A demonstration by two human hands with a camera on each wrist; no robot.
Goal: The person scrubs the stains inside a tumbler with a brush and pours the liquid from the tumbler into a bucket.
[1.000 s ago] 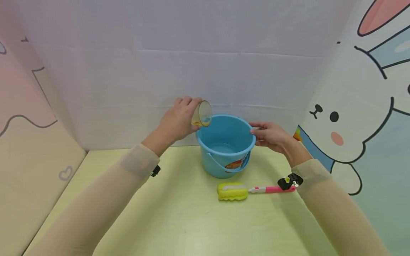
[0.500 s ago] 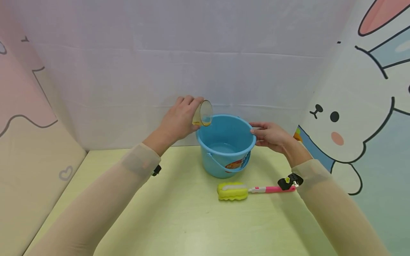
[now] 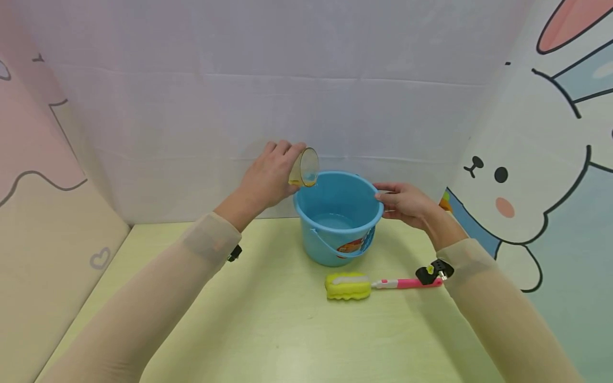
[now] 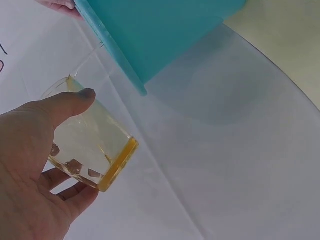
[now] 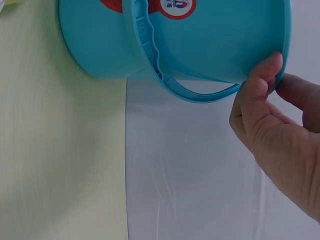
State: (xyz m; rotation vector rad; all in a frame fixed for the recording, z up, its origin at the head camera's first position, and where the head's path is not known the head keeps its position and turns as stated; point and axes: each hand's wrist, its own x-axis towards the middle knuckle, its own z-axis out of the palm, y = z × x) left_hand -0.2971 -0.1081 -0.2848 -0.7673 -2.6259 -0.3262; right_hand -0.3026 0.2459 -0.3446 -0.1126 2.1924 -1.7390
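In the head view my left hand (image 3: 268,178) grips a clear amber-tinted glass (image 3: 303,168). The glass is tilted, its mouth over the left rim of a light blue bucket (image 3: 313,251). From the left wrist view, the thumb and fingers wrap the glass (image 4: 90,130), and a thin clear streak runs from its mouth towards the bucket's rim. Water seems to lie in the bucket's bottom. My right hand (image 3: 407,205) pinches the bucket's right rim between thumb and fingers, which the right wrist view confirms. The bucket's handle (image 5: 192,96) hangs down.
In front of the bucket, a sponge bottle brush (image 3: 348,286) with a yellow head and a pink and white handle lies on the pale yellow table (image 3: 268,330). A white sheet (image 3: 191,122) rises behind, and printed cloths flank both sides.
My left hand and the glass have risen slightly and shifted a little to the right. The right hand, the bucket and the brush stay in place.
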